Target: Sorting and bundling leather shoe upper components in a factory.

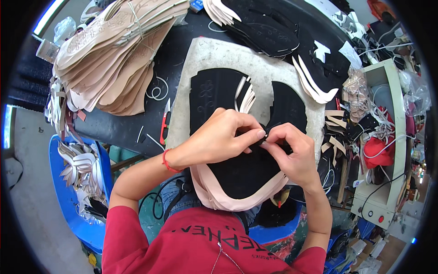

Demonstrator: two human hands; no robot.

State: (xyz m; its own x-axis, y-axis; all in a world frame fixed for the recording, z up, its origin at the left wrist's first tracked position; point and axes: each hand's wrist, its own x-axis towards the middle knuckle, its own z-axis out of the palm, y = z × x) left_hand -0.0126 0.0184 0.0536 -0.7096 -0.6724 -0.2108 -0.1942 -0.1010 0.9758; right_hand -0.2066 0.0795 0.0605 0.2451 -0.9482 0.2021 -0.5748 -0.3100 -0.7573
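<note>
Both hands meet over a pale stone-like slab (200, 52), their fingertips pinched on a small black piece (261, 131). My left hand (226, 134) comes from the left with fingers bent. Across from it, my right hand (294, 148) holds thumb and forefinger together. The fingers partly hide the piece. Under the hands, a black shoe-upper piece (242, 176) lies over pale pink pieces (207, 194) at the slab's near edge. A black panel with a flower pattern (207, 96) lies left on the slab, beside a fan of narrow white strips (246, 98). Another black panel (292, 102) is to the right.
A red-handled cutter (164, 125) lies left of the slab. Tied beige cut pieces (105, 59) are piled far left. More black pieces (269, 36) lie behind the slab. Scraps (335, 121) and a pale metal box (378, 196) stand right; a blue chair (86, 228) stands left.
</note>
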